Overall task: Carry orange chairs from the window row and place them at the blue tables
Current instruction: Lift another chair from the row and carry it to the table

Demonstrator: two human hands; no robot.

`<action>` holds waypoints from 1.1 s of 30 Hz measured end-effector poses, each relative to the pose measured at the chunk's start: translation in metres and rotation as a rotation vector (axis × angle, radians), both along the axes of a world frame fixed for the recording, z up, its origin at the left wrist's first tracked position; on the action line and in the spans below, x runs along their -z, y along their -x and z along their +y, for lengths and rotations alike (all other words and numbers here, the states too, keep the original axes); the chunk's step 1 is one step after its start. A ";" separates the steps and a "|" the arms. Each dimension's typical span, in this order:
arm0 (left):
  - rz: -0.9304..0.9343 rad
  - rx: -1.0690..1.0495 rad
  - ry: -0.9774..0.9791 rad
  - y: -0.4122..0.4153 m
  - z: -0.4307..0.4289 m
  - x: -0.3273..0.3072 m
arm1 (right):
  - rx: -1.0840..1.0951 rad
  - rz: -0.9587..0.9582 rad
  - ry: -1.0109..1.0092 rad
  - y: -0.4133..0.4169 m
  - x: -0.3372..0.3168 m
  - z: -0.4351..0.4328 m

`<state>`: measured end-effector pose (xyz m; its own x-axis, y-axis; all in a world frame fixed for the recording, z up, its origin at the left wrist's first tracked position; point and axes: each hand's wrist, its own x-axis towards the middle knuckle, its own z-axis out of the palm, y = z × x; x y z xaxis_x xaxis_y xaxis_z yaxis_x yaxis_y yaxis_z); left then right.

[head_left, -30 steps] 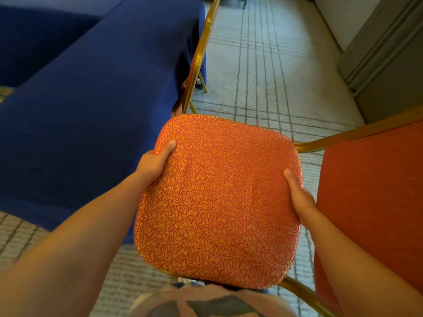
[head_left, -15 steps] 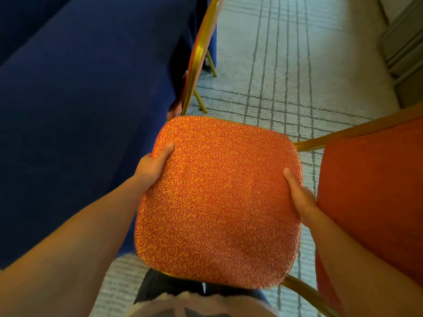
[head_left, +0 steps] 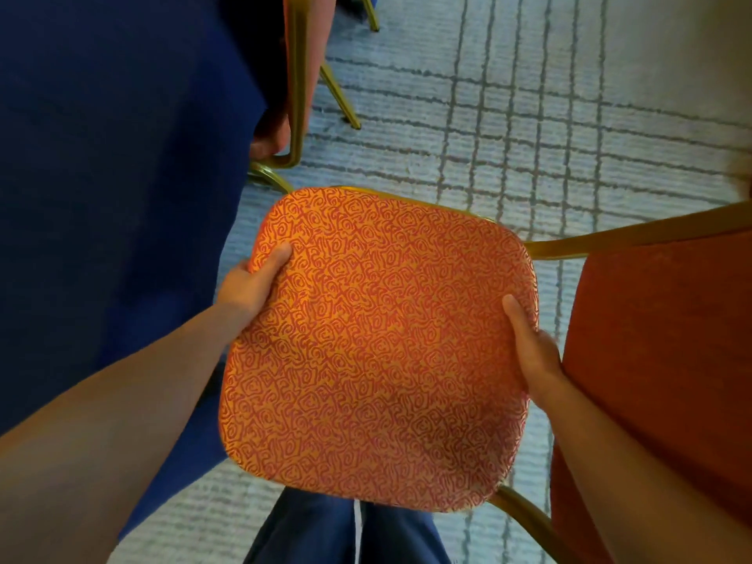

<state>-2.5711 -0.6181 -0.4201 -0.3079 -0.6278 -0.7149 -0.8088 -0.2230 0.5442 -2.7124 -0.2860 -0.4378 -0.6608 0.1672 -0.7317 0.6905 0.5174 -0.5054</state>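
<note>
Orange chair (head_left: 378,348) held by its patterned seat: left hand (head_left: 249,283) clasps the seat's left edge and right hand (head_left: 534,352) its right edge, thumbs on top, fingers curled under (out of sight), a two-sided hold that probably keeps it level for setting down. Its backrest (head_left: 659,360) rises at the right, and the seat hangs over the carpet (head_left: 508,116) just beside the long edge of the blue table (head_left: 114,156). Ahead, a second chair (head_left: 296,75) stands against that same edge and limits forward room.
</note>
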 end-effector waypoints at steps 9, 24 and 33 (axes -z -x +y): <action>-0.055 -0.016 -0.018 0.010 -0.024 0.111 | 0.003 -0.048 -0.021 0.011 0.101 -0.027; -0.075 -0.012 -0.003 -0.010 -0.029 0.220 | 0.016 -0.109 -0.027 0.000 0.201 -0.038; -0.063 -0.032 -0.004 -0.012 -0.032 0.244 | 0.015 -0.093 -0.058 -0.004 0.223 -0.037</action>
<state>-2.5589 -0.6501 -0.6641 -0.2423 -0.6339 -0.7345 -0.8337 -0.2511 0.4918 -2.7085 -0.3228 -0.6611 -0.5871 0.2208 -0.7788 0.7414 0.5330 -0.4078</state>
